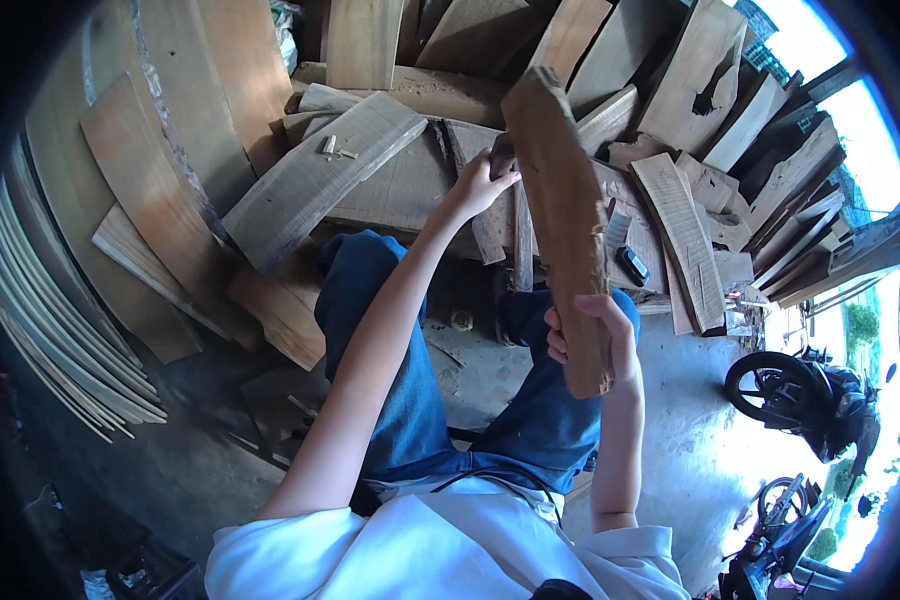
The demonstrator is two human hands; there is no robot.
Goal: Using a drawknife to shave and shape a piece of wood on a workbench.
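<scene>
A long, rough-edged wooden board [558, 190] stands raised in front of me, its right edge splintered. Near its lower end, my right hand [610, 335] grips it, thumb across the face and fingers around the left edge. My left hand [485, 185] is closed beside the board's upper left edge, around a small dark brown piece [503, 155]. That piece is partly hidden by the hand and the board, so its kind is unclear. Behind the board, a small black device [631, 265] rests on the wooden work surface [395, 190].
A grey plank [325, 170] with wood chips on it lies at the left of the work surface. Boards [175, 110] lean all around the far side. A narrow plank [678, 240] lies to the right. Motorcycles [820, 400] stand on the concrete floor [685, 400] at right.
</scene>
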